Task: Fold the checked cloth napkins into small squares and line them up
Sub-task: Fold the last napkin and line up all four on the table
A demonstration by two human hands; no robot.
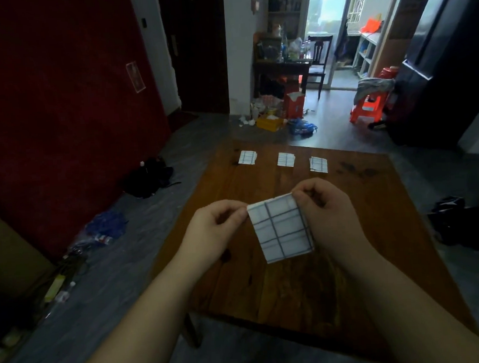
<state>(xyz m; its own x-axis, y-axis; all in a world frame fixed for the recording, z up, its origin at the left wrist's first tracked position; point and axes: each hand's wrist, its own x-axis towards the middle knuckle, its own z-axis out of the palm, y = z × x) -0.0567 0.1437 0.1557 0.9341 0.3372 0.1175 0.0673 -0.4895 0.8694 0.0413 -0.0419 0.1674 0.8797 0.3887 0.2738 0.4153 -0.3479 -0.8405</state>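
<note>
Pinching the top corners, the left hand (218, 224) and right hand (325, 212) hold a folded checked napkin (280, 228) above the desk (376, 229); each grip seems closed on cloth; align edges squarely before joining the three squares (286, 159) beyond.

I see a brown wooden counter (295, 290). Three folded checked squares lie in a row near its far edge, each apart from the next: the left napkin (247, 157), the middle napkin (286, 159) and the right napkin (318, 164). There are dark stains (355, 170) toward the far right corner.
</note>
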